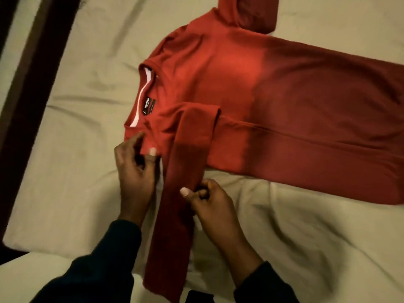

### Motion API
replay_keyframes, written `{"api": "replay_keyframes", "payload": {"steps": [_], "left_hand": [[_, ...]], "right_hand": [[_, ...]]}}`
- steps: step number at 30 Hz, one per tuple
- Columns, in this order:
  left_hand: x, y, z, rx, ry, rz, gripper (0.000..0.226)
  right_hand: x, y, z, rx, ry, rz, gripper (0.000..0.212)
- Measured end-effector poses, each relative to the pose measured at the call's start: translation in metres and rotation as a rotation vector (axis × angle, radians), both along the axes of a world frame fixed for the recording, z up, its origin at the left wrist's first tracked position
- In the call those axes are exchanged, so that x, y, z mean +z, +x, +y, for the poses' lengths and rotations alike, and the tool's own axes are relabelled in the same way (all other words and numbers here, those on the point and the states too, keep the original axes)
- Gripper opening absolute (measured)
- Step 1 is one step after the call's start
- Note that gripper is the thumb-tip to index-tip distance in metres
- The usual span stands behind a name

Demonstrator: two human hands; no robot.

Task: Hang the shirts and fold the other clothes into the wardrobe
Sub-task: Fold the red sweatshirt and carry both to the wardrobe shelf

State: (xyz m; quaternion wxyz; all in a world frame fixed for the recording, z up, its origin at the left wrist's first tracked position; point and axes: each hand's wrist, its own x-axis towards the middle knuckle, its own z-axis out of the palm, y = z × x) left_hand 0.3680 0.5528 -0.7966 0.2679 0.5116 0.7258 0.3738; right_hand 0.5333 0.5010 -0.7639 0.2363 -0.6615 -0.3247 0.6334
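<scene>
A red long-sleeved top (251, 101) lies flat on the bed, collar with a black label to the left, body stretching to the right edge. Its near sleeve (175, 204) runs down toward me across the sheet. My left hand (135, 169) pinches the shoulder corner beside the collar between thumb and fingers. My right hand (209, 204) pinches the right edge of the near sleeve about midway along. The far sleeve (255, 14) is folded back at the top of the view.
The beige bed sheet (87, 84) is wrinkled around the garment. A dark wooden bed frame (32, 73) runs diagonally along the left. A small dark object (199, 297) shows at the bottom edge.
</scene>
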Motion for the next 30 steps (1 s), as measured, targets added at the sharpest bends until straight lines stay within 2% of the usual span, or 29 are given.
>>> {"api": "replay_keyframes", "payload": {"steps": [2, 4, 6, 7, 8, 9, 11, 12, 14, 16, 18, 21, 25, 27, 30], "left_hand": [[-0.009, -0.007, 0.003, -0.146, -0.021, 0.046, 0.051], [-0.016, -0.011, 0.005, -0.170, -0.033, 0.062, 0.057], [-0.023, -0.012, 0.005, -0.141, -0.032, -0.021, 0.049], [-0.024, -0.013, 0.005, -0.128, -0.026, -0.068, 0.045], [-0.026, -0.014, 0.005, -0.116, -0.022, -0.094, 0.043], [-0.028, -0.014, 0.005, -0.108, -0.026, -0.102, 0.041], [-0.028, -0.015, 0.005, -0.094, -0.044, -0.125, 0.039], [-0.027, -0.014, 0.004, -0.093, -0.052, -0.144, 0.040], [-0.026, -0.013, 0.004, -0.089, -0.082, -0.155, 0.044], [-0.026, -0.012, 0.004, -0.069, -0.092, -0.124, 0.049], [-0.027, -0.011, 0.005, -0.039, -0.085, -0.112, 0.051], [-0.020, -0.005, 0.010, 0.035, -0.070, -0.200, 0.038], [-0.010, -0.005, 0.028, 0.310, 0.054, -0.303, 0.021], [-0.008, -0.006, 0.038, 0.446, 0.080, -0.267, 0.011], [-0.003, -0.003, 0.046, 0.501, 0.093, -0.177, 0.011]], "right_hand": [[-0.002, -0.001, 0.008, 0.096, 0.021, -0.018, 0.030], [0.002, 0.010, 0.017, 0.272, -0.047, 0.063, 0.027], [0.023, 0.023, 0.033, 0.548, -0.104, 0.163, 0.031], [0.036, 0.026, 0.046, 0.595, -0.067, 0.243, 0.033], [0.046, 0.027, 0.061, 0.496, 0.009, 0.380, 0.032], [0.051, 0.028, 0.080, 0.214, 0.073, 0.565, 0.031], [0.050, 0.033, 0.124, -0.493, 0.187, 0.945, 0.030], [0.043, 0.039, 0.145, -0.745, 0.250, 1.011, 0.032], [0.026, 0.053, 0.166, -0.992, 0.320, 0.899, 0.033], [0.006, 0.062, 0.156, -0.983, 0.321, 0.680, 0.027], [-0.005, 0.061, 0.127, -0.818, 0.333, 0.462, 0.020], [-0.021, 0.059, 0.085, -0.583, 0.360, 0.133, 0.017], [-0.034, 0.063, 0.068, -0.283, 0.441, -0.105, 0.017], [-0.037, 0.065, 0.071, -0.125, 0.556, -0.267, 0.018], [-0.036, 0.064, 0.078, 0.098, 0.705, -0.524, 0.022]]}}
